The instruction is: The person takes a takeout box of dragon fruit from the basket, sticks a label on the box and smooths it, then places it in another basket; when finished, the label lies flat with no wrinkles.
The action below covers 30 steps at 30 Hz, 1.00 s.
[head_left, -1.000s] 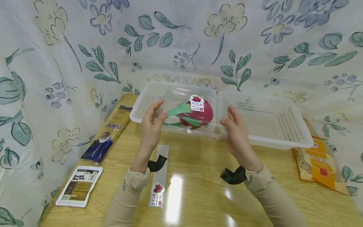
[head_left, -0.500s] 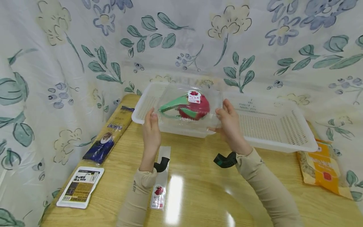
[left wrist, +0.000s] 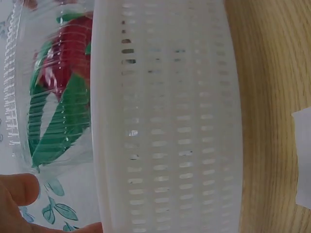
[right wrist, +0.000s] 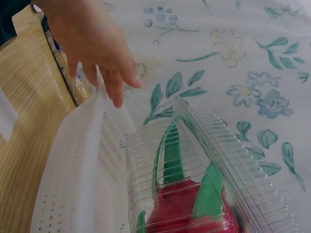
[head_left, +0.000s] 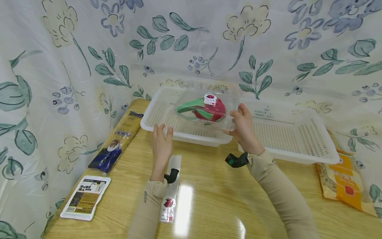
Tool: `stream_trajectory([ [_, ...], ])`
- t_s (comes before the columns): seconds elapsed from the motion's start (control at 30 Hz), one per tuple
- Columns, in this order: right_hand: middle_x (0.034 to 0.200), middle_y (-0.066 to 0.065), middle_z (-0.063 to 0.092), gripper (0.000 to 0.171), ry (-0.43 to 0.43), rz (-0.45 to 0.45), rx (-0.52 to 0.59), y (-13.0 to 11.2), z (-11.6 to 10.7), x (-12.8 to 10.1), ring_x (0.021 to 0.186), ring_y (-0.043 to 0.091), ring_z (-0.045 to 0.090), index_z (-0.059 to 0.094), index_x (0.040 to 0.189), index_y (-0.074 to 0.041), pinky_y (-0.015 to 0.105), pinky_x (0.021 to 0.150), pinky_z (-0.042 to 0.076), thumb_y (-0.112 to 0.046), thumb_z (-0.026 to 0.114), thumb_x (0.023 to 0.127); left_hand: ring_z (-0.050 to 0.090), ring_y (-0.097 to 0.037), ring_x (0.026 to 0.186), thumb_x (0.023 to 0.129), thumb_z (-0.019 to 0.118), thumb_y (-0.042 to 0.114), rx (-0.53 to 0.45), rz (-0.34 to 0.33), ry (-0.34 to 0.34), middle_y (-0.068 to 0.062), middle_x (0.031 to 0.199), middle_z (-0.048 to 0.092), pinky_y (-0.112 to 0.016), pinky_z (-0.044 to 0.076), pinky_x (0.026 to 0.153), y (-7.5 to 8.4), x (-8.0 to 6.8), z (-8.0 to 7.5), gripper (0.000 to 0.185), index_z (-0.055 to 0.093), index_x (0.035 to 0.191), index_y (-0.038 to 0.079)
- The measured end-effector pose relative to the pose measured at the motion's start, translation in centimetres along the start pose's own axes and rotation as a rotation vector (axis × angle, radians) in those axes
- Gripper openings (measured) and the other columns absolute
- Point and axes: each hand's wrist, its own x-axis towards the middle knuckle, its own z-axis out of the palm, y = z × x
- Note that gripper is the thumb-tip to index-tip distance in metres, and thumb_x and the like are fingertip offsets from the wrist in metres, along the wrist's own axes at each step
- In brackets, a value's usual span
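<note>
A clear plastic clamshell box [head_left: 206, 109] with a red and green dragon fruit inside sits tilted in the left white perforated basket [head_left: 161, 114]. My right hand [head_left: 239, 117] grips the box's right end with thumb and fingers. My left hand [head_left: 162, 132] is open and holds nothing, its fingers straight by the basket's front rim. The left wrist view shows the basket wall [left wrist: 165, 121] with the box [left wrist: 58, 97] behind it. The right wrist view shows the box [right wrist: 194, 184] close up, the basket [right wrist: 82, 160] and the left hand [right wrist: 92, 43] beyond.
A second white basket [head_left: 286, 132] stands to the right. On the wooden table [head_left: 215, 199] lie a blue pasta packet [head_left: 114, 146], a flat white packet [head_left: 85, 197], a narrow clear sachet [head_left: 170, 196] and an orange bag [head_left: 343, 181]. Floral cloth hangs behind.
Both hands carried the clamshell box away from me and into the left basket. The left hand then let go and drew back to the basket's front rim.
</note>
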Motion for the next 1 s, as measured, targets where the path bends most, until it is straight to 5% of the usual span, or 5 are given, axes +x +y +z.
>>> stream_trajectory([
  [0.53,0.165,-0.009,-0.005,0.072,0.015,0.062,-0.013,1.2,3.6,3.5,0.152,0.015,-0.002,0.001,0.157,-0.024,0.069,0.105,0.033,-0.011,0.041,0.098,0.004,-0.049,0.146,0.099,0.051,0.033,-0.091,-0.05,0.01,-0.017,0.163,-0.004,-0.065,0.016,0.116,-0.2,0.1,1.2,0.071,0.022,0.151,-0.006],
  [1.0,0.165,-0.004,0.005,0.069,0.079,0.111,-0.114,2.6,5.4,6.8,0.15,0.024,0.01,0.008,0.157,-0.022,0.069,0.102,0.035,-0.011,0.041,0.098,-0.001,-0.049,0.146,0.094,0.061,0.028,-0.054,-0.072,0.027,-0.022,0.162,-0.008,-0.067,0.01,0.116,-0.1,-0.1,1.8,0.078,0.019,0.151,-0.006],
])
